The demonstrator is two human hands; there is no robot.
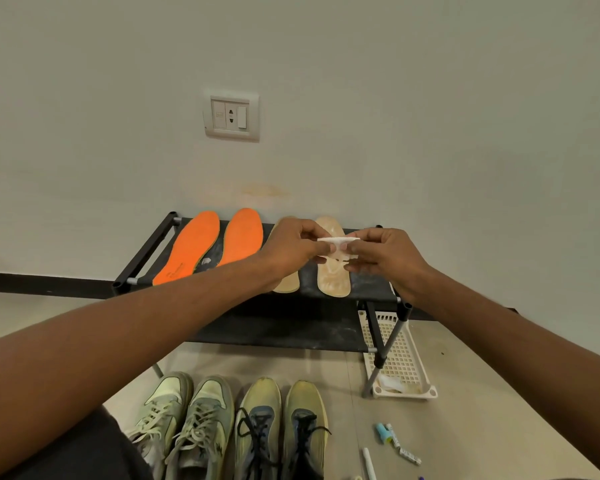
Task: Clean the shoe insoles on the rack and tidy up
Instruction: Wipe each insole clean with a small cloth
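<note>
Insoles lie in a row on the top shelf of a black rack [146, 252] that stands against a pale wall: two orange insoles [191, 247] toward the shelf's left end, their toes leaning up against the wall, and two beige insoles [333, 275] toward its right end, the left one of that pair largely hidden behind the left hand [291, 251]. Above the beige pair, both hands meet over a small white wipe [336, 240]. The left hand pinches its left end between thumb and fingers [321, 233], and the right hand [385, 254] pinches its right end the same way, so the wipe is stretched flat between them; how far it is from the insole beneath cannot be told. The rack's lower shelf is dark and dusty. On the floor in front of the rack stand two pairs of shoes, toes toward the rack: a grey-green pair with pale laces [184, 420] on the left and a yellow-green pair with black laces [281, 427] on the right, just beside them. A white perforated plastic basket [399, 355] sits on the floor at the rack's right end, partly under its leg. Near the shoes, to the right, lie a small blue-capped tube [383, 433] and a white pen-like stick [368, 462]. A switch-and-socket plate [232, 115] is set in the wall above the rack.
</note>
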